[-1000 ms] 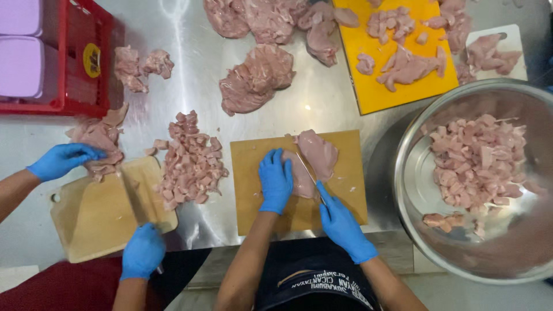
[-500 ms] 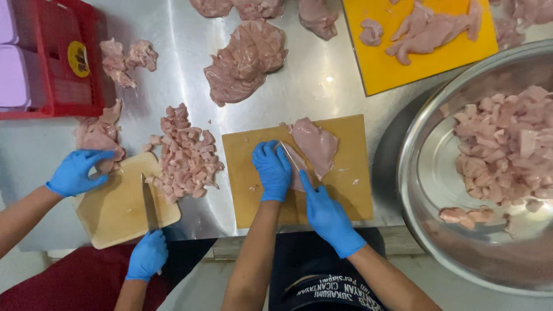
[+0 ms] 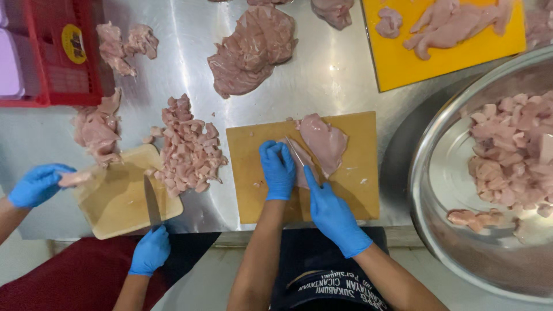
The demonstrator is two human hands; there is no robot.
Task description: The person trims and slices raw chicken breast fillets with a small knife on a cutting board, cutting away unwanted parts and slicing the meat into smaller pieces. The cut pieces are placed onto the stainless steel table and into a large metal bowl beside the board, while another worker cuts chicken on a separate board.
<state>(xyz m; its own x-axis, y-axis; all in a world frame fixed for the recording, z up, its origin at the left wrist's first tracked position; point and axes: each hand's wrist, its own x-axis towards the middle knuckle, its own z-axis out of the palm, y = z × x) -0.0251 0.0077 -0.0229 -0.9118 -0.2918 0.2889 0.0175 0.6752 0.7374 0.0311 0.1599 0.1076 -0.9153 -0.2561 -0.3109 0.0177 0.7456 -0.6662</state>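
A raw chicken breast [image 3: 324, 141] lies on a brown cutting board [image 3: 357, 190] in front of me. My left hand [image 3: 278, 169], in a blue glove, presses flat on the near strip of the meat. My right hand [image 3: 333, 214], also gloved, grips a knife [image 3: 295, 153] whose thin blade runs into the meat beside my left fingers.
A big steel bowl [image 3: 438, 230] of diced chicken stands right. A yellow board [image 3: 403, 69] with raw pieces lies at the back, whole pieces [image 3: 252, 49] on the steel table. Left, another person's gloved hands [image 3: 38, 183] work with a knife [image 3: 152, 204] on a pale board [image 3: 118, 207], beside a diced pile [image 3: 187, 147] and red crate [image 3: 55, 55].
The view has shifted and closed in. My hands stay on the breast with the knife in the cut. The other person's left hand has pulled back to the board's left edge with a piece.
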